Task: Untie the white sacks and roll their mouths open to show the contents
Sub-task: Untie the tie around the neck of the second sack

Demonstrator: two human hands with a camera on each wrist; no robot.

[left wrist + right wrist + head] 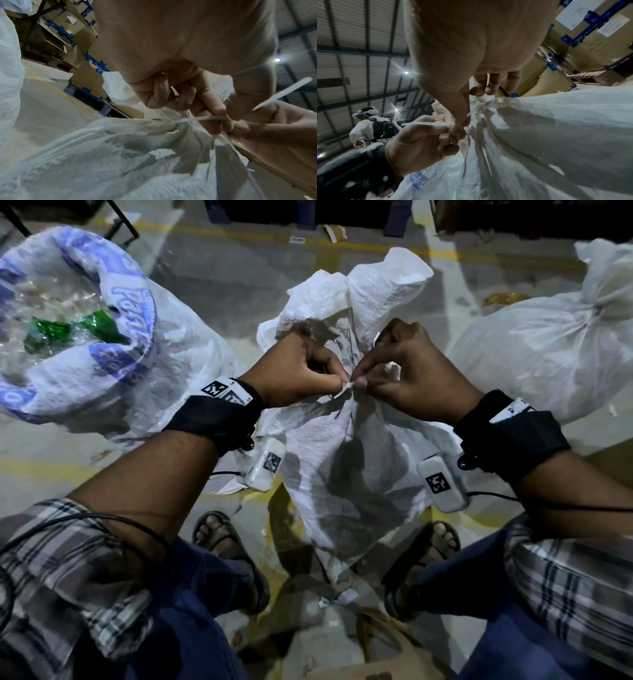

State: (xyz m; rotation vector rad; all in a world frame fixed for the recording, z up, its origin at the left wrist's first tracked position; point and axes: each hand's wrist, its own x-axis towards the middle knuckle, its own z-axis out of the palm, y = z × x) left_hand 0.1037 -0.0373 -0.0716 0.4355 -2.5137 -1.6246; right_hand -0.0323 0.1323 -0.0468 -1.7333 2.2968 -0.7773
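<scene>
A white woven sack [356,474] stands between my feet, its neck bunched and bound by a thin white strip tie [343,389]. My left hand [337,383] pinches one end of the tie at the knot. My right hand [361,380] pinches at the knot from the other side. In the left wrist view my left hand [224,115] holds the tie [197,119] taut against the sack [120,155]. In the right wrist view my right hand [464,121] meets the left at the gathered neck of the sack [556,135]. The sack's contents are hidden.
An open sack [130,361] with a rolled blue-printed mouth stands at the left, showing clear plastic and green pieces. A tied white sack [548,344] lies at the right. Cardboard boxes [590,33] are stacked behind. Another person [373,127] stands in the background.
</scene>
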